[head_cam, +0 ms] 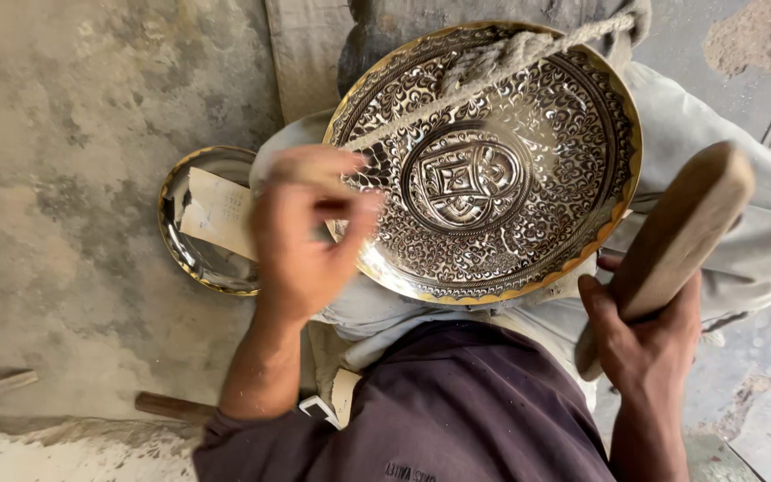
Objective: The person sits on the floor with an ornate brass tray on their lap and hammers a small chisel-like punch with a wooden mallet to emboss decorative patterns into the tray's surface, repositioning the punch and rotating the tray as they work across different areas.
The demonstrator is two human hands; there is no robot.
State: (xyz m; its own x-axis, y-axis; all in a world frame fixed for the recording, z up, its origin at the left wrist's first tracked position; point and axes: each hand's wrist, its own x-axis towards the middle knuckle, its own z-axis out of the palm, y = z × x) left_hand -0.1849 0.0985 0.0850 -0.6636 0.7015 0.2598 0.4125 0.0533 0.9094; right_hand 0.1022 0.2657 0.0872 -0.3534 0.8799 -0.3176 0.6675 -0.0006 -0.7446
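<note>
While the person sits on a bare concrete floor (73,134), a large round metal plate (493,170) rests tilted across the lap, its chased face turned up toward the head camera. The plate is silvery, dense with scroll patterns around a central medallion, and edged in gold. A thick rope (493,67) runs across its far half, from the far right edge toward its left rim, apparently pressing it down so that it stays put on the pale trousers (760,232).

To the near right, the right hand (644,344) is clenched around the lower end of a wooden mallet (680,241), raised beside the plate and clear of it.

At the plate's left rim, the left hand (305,236) is blurred; it seems to pinch a small tool (336,207) against the metal, though the tool's shape cannot be made out.

On the floor to the left lies a smaller plain dish (191,259), gold-rimmed, with a slip of paper (220,212) in it. A wooden stick (171,407) lies near the left elbow.
</note>
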